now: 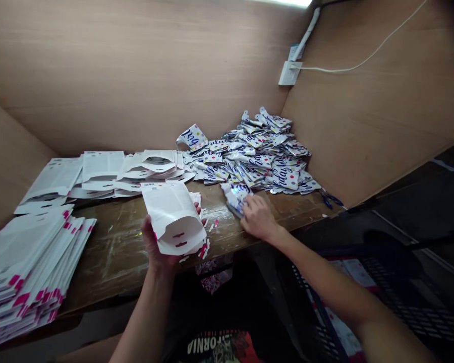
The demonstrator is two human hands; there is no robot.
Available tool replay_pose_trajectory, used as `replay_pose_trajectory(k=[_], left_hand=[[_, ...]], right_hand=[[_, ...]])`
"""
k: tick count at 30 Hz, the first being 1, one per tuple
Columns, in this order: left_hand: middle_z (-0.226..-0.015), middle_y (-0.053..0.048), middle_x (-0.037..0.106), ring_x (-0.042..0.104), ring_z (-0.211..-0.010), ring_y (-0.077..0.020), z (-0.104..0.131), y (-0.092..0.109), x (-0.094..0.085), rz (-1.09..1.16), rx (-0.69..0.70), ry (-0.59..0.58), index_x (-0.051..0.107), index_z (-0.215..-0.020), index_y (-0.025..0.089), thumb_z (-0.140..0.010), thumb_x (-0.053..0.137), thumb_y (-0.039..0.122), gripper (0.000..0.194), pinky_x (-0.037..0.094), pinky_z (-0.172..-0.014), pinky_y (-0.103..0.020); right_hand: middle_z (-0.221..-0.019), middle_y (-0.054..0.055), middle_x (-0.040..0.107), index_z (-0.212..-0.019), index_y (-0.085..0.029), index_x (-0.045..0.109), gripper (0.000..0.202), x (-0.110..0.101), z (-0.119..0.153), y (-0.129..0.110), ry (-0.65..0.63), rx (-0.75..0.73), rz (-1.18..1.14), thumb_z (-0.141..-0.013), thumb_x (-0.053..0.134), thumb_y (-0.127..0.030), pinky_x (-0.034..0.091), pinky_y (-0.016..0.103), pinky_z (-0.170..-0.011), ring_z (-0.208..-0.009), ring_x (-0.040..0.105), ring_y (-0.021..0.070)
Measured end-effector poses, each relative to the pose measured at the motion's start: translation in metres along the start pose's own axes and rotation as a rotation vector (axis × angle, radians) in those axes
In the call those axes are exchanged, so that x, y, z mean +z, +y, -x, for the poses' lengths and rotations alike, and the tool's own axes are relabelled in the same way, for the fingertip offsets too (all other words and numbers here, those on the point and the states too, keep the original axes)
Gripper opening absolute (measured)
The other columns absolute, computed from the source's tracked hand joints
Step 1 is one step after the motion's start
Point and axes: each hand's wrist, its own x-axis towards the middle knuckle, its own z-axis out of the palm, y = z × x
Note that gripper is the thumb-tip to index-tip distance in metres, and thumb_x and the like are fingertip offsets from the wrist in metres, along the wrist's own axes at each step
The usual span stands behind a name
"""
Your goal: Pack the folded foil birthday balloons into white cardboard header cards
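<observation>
White paper sleeves (170, 206) rest in my left hand (157, 247), which is wrapped round them from below; the front one gapes open at its lower end and has two small slots. My right hand (259, 218) pinches a folded foil piece (234, 196) with coloured dots, low over the wooden table. Behind it lies a large heap of similar folded foil pieces (253, 156) with blue lettering. Small white and pink paper scraps (205, 247) lie beside the sleeves in my left hand.
White sleeves (102, 166) lie in a row along the back left, and a tall stack (34, 267) stands at the table's left. Blue-handled scissors (331, 199) lie at the right edge. A dark blue basket (412, 292) is below right. Cardboard walls (136, 75) enclose the table (113, 252).
</observation>
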Motion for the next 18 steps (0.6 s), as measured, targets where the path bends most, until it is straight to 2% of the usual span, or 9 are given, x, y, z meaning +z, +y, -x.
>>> replay_pose_trajectory(k=[2,4,6,8,10,12,13,15,18], left_hand=[[-0.147,-0.024,0.064,0.060,-0.137,-0.0459,0.000,0.002,-0.004,0.008,0.012,0.010,0.044,-0.160,0.019,-0.085,0.065,0.071,0.093,0.047,-0.112,-0.072],[-0.146,-0.024,0.065,0.060,-0.137,-0.0457,-0.002,0.003,-0.005,-0.001,0.027,0.024,0.046,-0.159,0.020,-0.086,0.065,0.070,0.091,0.048,-0.111,-0.072],[-0.142,-0.023,0.068,0.061,-0.136,-0.0455,-0.004,0.003,-0.004,-0.017,0.033,0.050,0.050,-0.156,0.020,-0.085,0.066,0.070,0.088,0.049,-0.110,-0.071],[-0.137,-0.021,0.071,0.063,-0.133,-0.0450,-0.006,0.002,-0.002,-0.031,0.033,0.083,0.054,-0.152,0.020,-0.085,0.065,0.072,0.086,0.050,-0.109,-0.070],[-0.132,-0.020,0.074,0.067,-0.128,-0.0438,-0.008,-0.001,0.001,-0.042,0.027,0.111,0.058,-0.149,0.020,-0.085,0.064,0.072,0.082,0.053,-0.106,-0.069],[-0.126,-0.019,0.076,0.070,-0.122,-0.0418,-0.010,-0.007,0.005,-0.039,0.025,0.129,0.061,-0.145,0.020,-0.087,0.063,0.071,0.078,0.056,-0.102,-0.067],[-0.123,-0.018,0.077,0.071,-0.119,-0.0408,-0.010,-0.011,0.008,-0.035,0.026,0.134,0.063,-0.142,0.019,-0.087,0.063,0.070,0.075,0.057,-0.101,-0.066],[-0.120,-0.018,0.078,0.073,-0.116,-0.0395,-0.010,-0.022,0.014,-0.037,0.035,0.131,0.065,-0.139,0.017,-0.087,0.064,0.067,0.071,0.059,-0.099,-0.062],[-0.120,-0.016,0.078,0.074,-0.114,-0.0379,-0.007,-0.037,0.023,-0.048,0.056,0.131,0.067,-0.135,0.015,-0.084,0.067,0.063,0.069,0.061,-0.098,-0.055]], right_hand=[[-0.151,0.023,0.058,-0.127,-0.012,0.071,0.052,0.002,0.032,-0.021,-0.131,-0.126,-0.015,-0.082,0.083,-0.037,0.035,0.060,-0.121,-0.146,0.045,0.0408],[-0.163,0.022,0.047,-0.146,-0.017,0.062,0.069,0.005,0.059,-0.028,-0.244,-0.214,-0.015,-0.083,0.083,-0.039,0.033,0.066,-0.122,-0.155,0.034,0.0433],[-0.160,0.019,0.053,-0.149,-0.021,0.061,0.063,0.007,0.077,-0.026,-0.272,-0.256,-0.029,-0.088,0.076,-0.025,0.039,0.063,-0.119,-0.156,0.038,0.0398],[-0.150,0.017,0.064,-0.146,-0.021,0.063,0.056,0.002,0.085,-0.024,-0.184,-0.261,-0.111,-0.091,0.064,-0.011,0.049,0.056,-0.114,-0.149,0.051,0.0340],[-0.142,0.015,0.070,-0.149,-0.021,0.060,0.059,-0.011,0.084,-0.031,-0.008,-0.216,-0.239,-0.093,0.054,-0.006,0.056,0.052,-0.108,-0.140,0.061,0.0298],[-0.143,0.014,0.069,-0.156,-0.021,0.053,0.065,-0.031,0.075,-0.051,0.149,-0.164,-0.333,-0.094,0.048,-0.004,0.058,0.052,-0.108,-0.138,0.063,0.0280],[-0.144,0.014,0.069,-0.157,-0.021,0.052,0.066,-0.040,0.069,-0.065,0.185,-0.159,-0.342,-0.093,0.048,-0.003,0.057,0.052,-0.110,-0.139,0.062,0.0282],[-0.143,0.015,0.070,-0.155,-0.018,0.054,0.065,-0.053,0.055,-0.095,0.177,-0.180,-0.281,-0.093,0.048,-0.002,0.056,0.054,-0.112,-0.138,0.063,0.0305],[-0.137,0.020,0.072,-0.145,-0.007,0.063,0.054,-0.052,0.032,-0.136,0.110,-0.210,-0.133,-0.093,0.049,-0.001,0.059,0.054,-0.108,-0.129,0.069,0.0349]])
